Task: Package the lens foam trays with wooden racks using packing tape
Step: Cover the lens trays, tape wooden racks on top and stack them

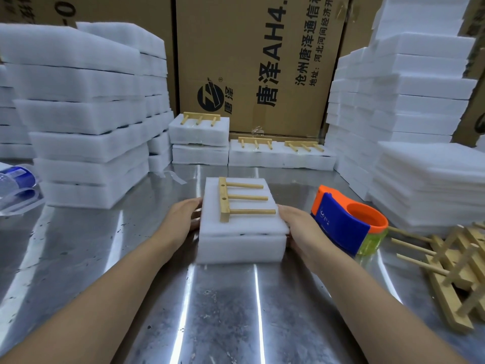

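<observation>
Foam trays (241,244) sit stacked in a small white block at the middle of the counter (223,306), straight ahead of the person. One wooden rack (227,203) lies flat on the top tray, its bar to the left and its three pegs pointing right. The left hand (181,219) presses against the left side of the block with fingers reaching forward along the foam. The right hand (301,229) does the same on the right side, fingers fairly straight, so the block is held between the two palms rather than gripped.

Just right of the right hand stands an orange and blue tape dispenser (343,222) loaded with a clear roll. Farther right, loose wooden racks (451,271) lie in a heap near the counter's edge. At the back of the counter, foam blocks topped with racks (280,153) rest in a row, one pair stacked. Tall foam stacks rise on the left (86,114) and on the right (409,101). A printed cardboard box (257,61) stands behind them. A clear plastic bottle (15,179) lies at the far left.
</observation>
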